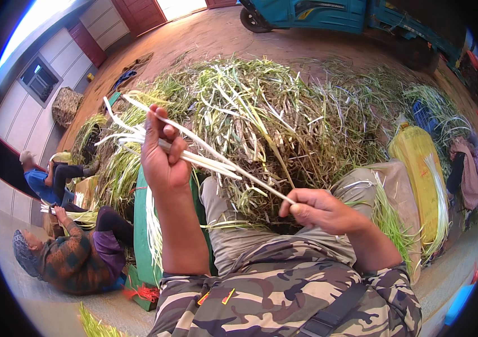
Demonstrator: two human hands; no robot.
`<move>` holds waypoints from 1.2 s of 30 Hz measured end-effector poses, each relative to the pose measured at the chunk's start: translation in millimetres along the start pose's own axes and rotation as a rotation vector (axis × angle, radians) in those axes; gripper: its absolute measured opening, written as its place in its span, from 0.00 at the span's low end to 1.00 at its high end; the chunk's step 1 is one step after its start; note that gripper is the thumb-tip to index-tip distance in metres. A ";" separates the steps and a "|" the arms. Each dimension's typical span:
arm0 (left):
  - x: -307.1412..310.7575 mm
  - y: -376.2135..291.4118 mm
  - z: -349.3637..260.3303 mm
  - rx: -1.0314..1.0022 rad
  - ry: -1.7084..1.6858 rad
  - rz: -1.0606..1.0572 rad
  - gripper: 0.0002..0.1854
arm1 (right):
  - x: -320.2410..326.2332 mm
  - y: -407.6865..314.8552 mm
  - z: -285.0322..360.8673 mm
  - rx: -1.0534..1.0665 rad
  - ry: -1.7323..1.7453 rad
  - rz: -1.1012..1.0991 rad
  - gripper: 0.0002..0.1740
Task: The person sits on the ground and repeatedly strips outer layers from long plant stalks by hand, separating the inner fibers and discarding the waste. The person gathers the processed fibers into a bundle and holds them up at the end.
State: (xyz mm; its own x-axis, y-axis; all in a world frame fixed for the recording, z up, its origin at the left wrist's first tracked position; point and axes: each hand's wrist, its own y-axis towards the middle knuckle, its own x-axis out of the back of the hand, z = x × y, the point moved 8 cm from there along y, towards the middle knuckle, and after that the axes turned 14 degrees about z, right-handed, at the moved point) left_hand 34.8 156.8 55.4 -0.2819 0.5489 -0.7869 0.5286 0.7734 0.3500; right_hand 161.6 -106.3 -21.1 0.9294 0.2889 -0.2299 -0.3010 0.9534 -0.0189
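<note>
My left hand (164,153) is raised before me, its fingers curled around a small bundle of white vegetable stalks (209,163). One long pale stalk (222,156) slants down from that hand to my right hand (323,210). There, thumb and forefinger pinch its thin lower end. A yellowish leafy stem (279,158) reaches up from behind the right fingers; whether they hold it is hidden. Just beyond both hands, a large heap of green and withered stalks and trimmings (243,126) covers the ground up to my knees.
Beside my left leg stands a green box-like surface (146,227) with white stalks hanging over it. To the right are a yellow sack (416,177) and a blue crate (426,116). Two people (68,259) sit at left handling stalks. A teal cargo tricycle (327,17) stands behind the heap.
</note>
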 end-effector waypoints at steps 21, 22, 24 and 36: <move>-7.4 -85.1 76.8 0.358 -0.005 0.058 0.21 | -3.4 37.1 16.5 0.074 -0.896 -0.143 0.12; -10.3 -84.5 72.2 0.321 -0.003 0.092 0.20 | -1.9 36.1 14.5 0.085 -0.808 -0.093 0.15; -9.8 -85.5 63.2 0.263 0.037 0.073 0.19 | 19.2 26.9 20.8 0.115 -0.761 -0.186 0.16; -21.2 -85.2 57.8 0.225 0.032 0.150 0.16 | 154.1 -21.0 -27.0 -0.251 -0.926 -0.861 0.16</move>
State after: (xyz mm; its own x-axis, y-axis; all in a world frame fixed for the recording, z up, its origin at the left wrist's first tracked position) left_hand 42.0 60.9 12.9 -0.2101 0.6645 -0.7172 0.7298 0.5947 0.3372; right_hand 305.4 -84.1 -82.4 0.6140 -0.3589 0.7030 0.5284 0.8485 -0.0282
